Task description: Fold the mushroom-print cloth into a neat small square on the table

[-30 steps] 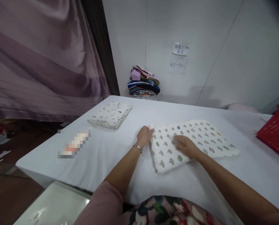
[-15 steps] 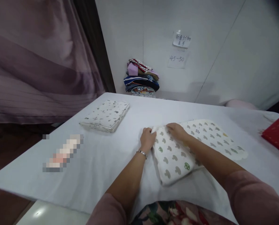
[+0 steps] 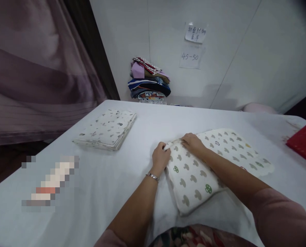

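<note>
A white cloth (image 3: 194,171) with grey and green mushroom prints lies partly folded on the white table (image 3: 104,178). Its thicker folded part is near me, and a flatter part reaches away to the right. My left hand (image 3: 161,158), with a bracelet at the wrist, is closed on the far left corner of the folded part. My right hand (image 3: 192,143) rests on the far edge of that part, its fingers bent over the cloth and their tips partly hidden. Left of both hands lies a second folded printed cloth (image 3: 108,129).
A blurred-out item (image 3: 52,180) lies at the table's left. At the right edge is a red object (image 3: 304,140). Behind the table a stack of folded fabrics (image 3: 149,82) stands by the wall, below and left of paper signs (image 3: 190,58). A purple curtain (image 3: 39,75) hangs at the left.
The view has shifted slightly, so the second cloth and the blurred item appear farther left. My hands keep nearly the same places on the mushroom cloth, whose folded part looks slightly puffier.
</note>
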Tool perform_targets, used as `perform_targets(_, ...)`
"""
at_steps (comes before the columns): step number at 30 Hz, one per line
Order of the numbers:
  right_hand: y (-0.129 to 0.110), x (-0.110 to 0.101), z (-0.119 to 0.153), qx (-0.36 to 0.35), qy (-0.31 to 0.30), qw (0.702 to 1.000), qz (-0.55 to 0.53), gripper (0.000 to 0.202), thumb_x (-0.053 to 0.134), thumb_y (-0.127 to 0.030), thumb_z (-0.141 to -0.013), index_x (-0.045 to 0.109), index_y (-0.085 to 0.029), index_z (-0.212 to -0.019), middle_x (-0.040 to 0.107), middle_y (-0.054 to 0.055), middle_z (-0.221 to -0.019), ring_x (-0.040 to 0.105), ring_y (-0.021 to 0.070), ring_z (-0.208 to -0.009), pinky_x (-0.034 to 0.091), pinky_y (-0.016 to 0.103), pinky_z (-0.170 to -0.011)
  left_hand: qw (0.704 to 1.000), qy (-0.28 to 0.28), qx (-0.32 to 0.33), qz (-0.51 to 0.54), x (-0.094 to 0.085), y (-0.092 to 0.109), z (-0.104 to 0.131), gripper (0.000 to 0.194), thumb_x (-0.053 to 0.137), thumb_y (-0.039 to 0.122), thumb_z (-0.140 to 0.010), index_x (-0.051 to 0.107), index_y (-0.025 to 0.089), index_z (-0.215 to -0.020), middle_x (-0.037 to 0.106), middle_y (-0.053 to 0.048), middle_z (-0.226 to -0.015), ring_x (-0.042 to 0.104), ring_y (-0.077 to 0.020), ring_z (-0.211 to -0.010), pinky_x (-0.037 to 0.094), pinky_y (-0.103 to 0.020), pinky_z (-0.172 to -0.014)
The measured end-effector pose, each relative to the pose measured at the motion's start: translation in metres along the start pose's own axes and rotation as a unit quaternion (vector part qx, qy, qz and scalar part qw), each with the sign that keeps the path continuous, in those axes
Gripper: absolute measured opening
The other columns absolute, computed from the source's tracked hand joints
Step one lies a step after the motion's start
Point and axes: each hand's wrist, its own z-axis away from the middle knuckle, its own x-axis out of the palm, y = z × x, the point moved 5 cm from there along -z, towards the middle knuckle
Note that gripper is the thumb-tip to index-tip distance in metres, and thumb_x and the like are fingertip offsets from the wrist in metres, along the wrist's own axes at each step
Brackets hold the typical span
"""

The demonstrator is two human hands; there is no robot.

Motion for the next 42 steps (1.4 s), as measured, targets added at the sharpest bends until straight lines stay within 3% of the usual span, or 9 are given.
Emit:
perform_targets(4,0.001,0.003,0.005,-0.034,0.031,0.999,-0.017,0.016,0.048,-0.019,-0.087,0.064,-0.017,-0.087,0.062,0.009,-0.092,0.050,0.0205,-0.089,0.038,0.035,-0.082,1.000,0.002,0.007,0.006,0.001,0.000,0.001,0.008,0.052,0.018,-0.074,0.053,0.023,-0.081,0.061,0.004,-0.076,0.053,-0.0129,-0.069,0.036,-0.023,-0.063)
perform_targets(9,0.002,0.006,0.010,-0.068,0.080,0.994,-0.040,0.019,0.046,-0.020,-0.088,0.064,-0.017,-0.090,0.063,0.010,-0.096,0.050,0.0215,-0.092,0.038,0.036,-0.082,1.000,-0.001,0.001,-0.003,0.001,-0.001,0.000,0.010,0.052,0.017,-0.074,0.054,0.023,-0.082,0.061,0.004,-0.076,0.053,-0.0132,-0.069,0.036,-0.023,-0.063)
perform_targets(16,0.003,0.008,0.001,-0.055,0.030,0.998,-0.028,0.025,0.044,-0.024,-0.092,0.067,-0.020,-0.101,0.064,0.008,-0.093,0.053,0.0206,-0.090,0.037,0.036,-0.083,1.000,-0.003,-0.007,-0.006,0.001,-0.001,0.000,0.008,0.052,0.018,-0.073,0.052,0.023,-0.080,0.059,0.004,-0.072,0.052,-0.0127,-0.066,0.036,-0.023,-0.062)
perform_targets(26,-0.002,0.002,-0.013,-0.019,-0.048,0.999,0.001,0.020,0.049,-0.022,-0.087,0.068,-0.018,-0.092,0.063,0.008,-0.092,0.051,0.0205,-0.090,0.037,0.033,-0.082,1.000,-0.005,-0.005,-0.001,0.001,0.000,0.000,0.006,0.053,0.019,-0.074,0.052,0.022,-0.079,0.060,0.004,-0.073,0.052,-0.0128,-0.066,0.036,-0.024,-0.062)
perform_targets(38,-0.008,-0.011,0.000,-0.012,0.005,0.999,-0.030,0.018,0.048,-0.018,-0.086,0.066,-0.018,-0.087,0.065,0.006,-0.090,0.053,0.0189,-0.089,0.035,0.032,-0.084,1.000,-0.009,-0.012,0.005,0.000,0.000,0.000,0.005,0.052,0.020,-0.074,0.050,0.022,-0.078,0.058,0.004,-0.071,0.050,-0.0125,-0.065,0.034,-0.023,-0.059)
perform_targets(42,-0.006,-0.011,0.002,-0.006,-0.046,0.997,-0.063,0.020,0.048,-0.018,-0.085,0.067,-0.020,-0.083,0.068,0.003,-0.089,0.057,0.0171,-0.084,0.037,0.031,-0.083,1.000,-0.004,-0.002,0.002,0.001,-0.001,-0.001,0.005,0.052,0.020,-0.073,0.050,0.023,-0.077,0.056,0.005,-0.069,0.049,-0.0120,-0.062,0.033,-0.023,-0.058)
